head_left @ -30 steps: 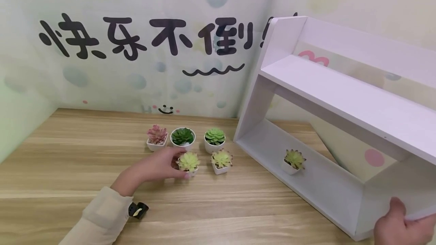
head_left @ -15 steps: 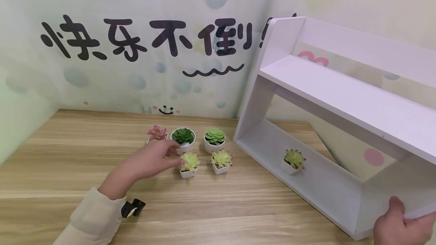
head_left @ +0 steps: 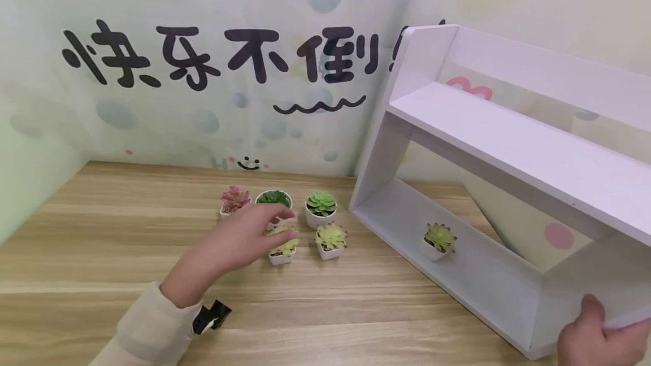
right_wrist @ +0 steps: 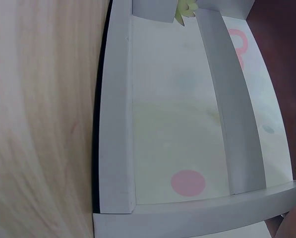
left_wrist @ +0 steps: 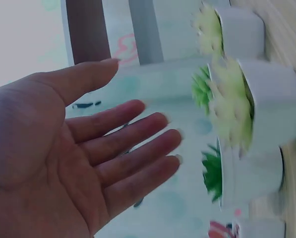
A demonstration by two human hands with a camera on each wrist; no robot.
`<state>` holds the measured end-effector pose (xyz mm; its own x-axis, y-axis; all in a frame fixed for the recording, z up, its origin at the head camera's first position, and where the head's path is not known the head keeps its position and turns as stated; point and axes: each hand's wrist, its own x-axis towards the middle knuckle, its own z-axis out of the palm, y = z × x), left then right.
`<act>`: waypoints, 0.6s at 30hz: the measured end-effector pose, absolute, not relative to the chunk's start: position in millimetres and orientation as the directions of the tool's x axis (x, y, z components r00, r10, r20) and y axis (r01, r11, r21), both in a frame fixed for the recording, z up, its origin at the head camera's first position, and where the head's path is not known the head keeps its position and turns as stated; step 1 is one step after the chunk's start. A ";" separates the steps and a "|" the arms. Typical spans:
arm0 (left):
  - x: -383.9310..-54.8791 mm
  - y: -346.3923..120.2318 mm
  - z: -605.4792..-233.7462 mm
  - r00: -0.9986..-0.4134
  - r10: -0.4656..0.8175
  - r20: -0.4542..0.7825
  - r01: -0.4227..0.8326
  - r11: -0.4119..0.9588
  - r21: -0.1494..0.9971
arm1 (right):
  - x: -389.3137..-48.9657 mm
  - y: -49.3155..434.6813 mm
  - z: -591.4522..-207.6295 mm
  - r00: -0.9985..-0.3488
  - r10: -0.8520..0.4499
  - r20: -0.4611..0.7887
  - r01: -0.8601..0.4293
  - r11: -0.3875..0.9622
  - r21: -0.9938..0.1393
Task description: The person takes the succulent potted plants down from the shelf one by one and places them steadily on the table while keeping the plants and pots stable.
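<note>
My left hand (head_left: 244, 237) hovers over a pale yellow-green succulent in a white square pot (head_left: 281, 258), partly covering it. In the left wrist view the palm and straight fingers of that left hand (left_wrist: 93, 148) hold nothing, and a gap separates them from the pots. Another yellow-green succulent (head_left: 331, 237) stands just to the right. My right hand (head_left: 602, 335) grips the near side panel of a white two-tier shelf (head_left: 508, 134), thumb on the inner face. One more yellow-green succulent (head_left: 439, 239) sits on the shelf's lower board.
Behind the front pots stand a pink succulent (head_left: 235, 199), a dark green one (head_left: 273, 197) partly behind my hand, and a bright green one (head_left: 321, 204). All rest on a wood-grain table (head_left: 127, 213). A printed backdrop (head_left: 203, 123) rises along the back edge.
My left hand has let go of the front-left yellow-green succulent, drawn back left, then risen over it with straighter fingers. The pot stays on the table. My right hand has kept its place.
</note>
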<state>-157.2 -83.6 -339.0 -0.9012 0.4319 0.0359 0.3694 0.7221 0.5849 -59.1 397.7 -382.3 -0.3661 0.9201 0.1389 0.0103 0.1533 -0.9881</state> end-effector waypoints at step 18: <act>-144.9 -8.2 -337.4 -0.814 0.534 0.229 0.549 0.577 0.605 | -58.7 398.5 -382.4 -0.365 0.917 0.159 0.039 0.186 -0.982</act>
